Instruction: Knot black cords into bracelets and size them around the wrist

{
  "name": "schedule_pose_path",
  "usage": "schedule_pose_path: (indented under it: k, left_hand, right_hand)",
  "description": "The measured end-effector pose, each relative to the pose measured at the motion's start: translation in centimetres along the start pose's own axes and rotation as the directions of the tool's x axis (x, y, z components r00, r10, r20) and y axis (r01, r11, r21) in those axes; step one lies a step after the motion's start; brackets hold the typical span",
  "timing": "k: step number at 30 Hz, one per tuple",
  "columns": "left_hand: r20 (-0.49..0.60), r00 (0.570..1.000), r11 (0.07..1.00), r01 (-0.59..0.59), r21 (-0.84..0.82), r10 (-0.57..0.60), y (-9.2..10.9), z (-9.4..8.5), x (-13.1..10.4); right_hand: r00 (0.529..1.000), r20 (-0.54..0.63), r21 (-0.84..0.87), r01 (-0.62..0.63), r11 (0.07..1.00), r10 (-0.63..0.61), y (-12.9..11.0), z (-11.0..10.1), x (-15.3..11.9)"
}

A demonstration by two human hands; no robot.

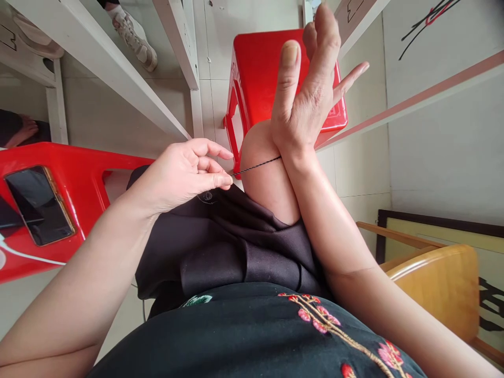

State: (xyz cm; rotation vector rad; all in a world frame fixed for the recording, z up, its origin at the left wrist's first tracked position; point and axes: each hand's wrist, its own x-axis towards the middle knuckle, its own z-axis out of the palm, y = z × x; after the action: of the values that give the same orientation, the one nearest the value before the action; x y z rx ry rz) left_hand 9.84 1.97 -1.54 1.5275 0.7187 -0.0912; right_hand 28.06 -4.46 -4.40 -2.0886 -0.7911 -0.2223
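A thin dark twisted cord (258,166) runs across my bare knee (265,184). Thumb and fingertips of my left hand (189,173) pinch one end of it, just left of the knee. At the other side, my right hand (305,102) is open, with fingers raised and spread. Its heel and wrist rest against the knee, and the cord passes out of sight under them. Whatever part of the cord lies beneath the wrist is hidden. Dark cloth (236,247) covers my lap below the cord.
A red plastic stool (268,63) stands ahead of the knee. On a second red stool (94,178) at left lies a phone (39,205), with a white cable nearby. White table legs (179,42) flank me. A wooden chair (441,283) is at right; another person's shoe (136,39) shows upper left.
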Motion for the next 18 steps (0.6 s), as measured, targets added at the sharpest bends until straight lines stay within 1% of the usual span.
schedule_pose_path:
  k: [4, 7, 9, 12, 14, 16, 18]
  left_hand:
    - [0.036, 0.999, 0.998, -0.013, -0.065, 0.015, -0.07, 0.11, -0.02]
    - [0.056, 0.998, 0.992, 0.009, -0.123, -0.002, -0.05, 0.36, -0.05]
    - [0.090, 0.995, 0.989, 0.059, -0.137, -0.046, 0.03, 0.42, -0.07]
    - [0.146, 0.975, 0.967, 0.190, -0.172, -0.166, 0.21, 0.36, -0.08]
    - [0.149, 0.962, 0.939, 0.258, -0.225, -0.229, 0.30, 0.33, -0.09]
    - [0.132, 0.956, 0.920, 0.289, -0.266, -0.263, 0.34, 0.36, -0.15]
    - [0.119, 0.957, 0.916, 0.287, -0.279, -0.264, 0.33, 0.40, -0.27]
  right_hand:
    - [0.998, -0.067, -0.043, 0.010, 0.999, -0.013, 0.07, -0.16, -0.09]
    - [0.994, -0.093, -0.064, 0.046, 0.997, -0.052, 0.33, -0.20, -0.14]
    - [0.992, -0.094, -0.062, 0.075, 0.995, -0.081, 0.49, -0.21, -0.18]
    - [0.992, -0.087, -0.063, 0.083, 0.995, -0.088, 0.61, -0.23, -0.22]
    - [0.993, -0.085, -0.070, 0.070, 0.995, -0.076, 0.63, -0.24, -0.22]
    - [0.994, -0.081, -0.075, 0.067, 0.995, -0.073, 0.62, -0.24, -0.20]
    - [0.994, -0.082, -0.074, 0.065, 0.995, -0.071, 0.61, -0.22, -0.18]
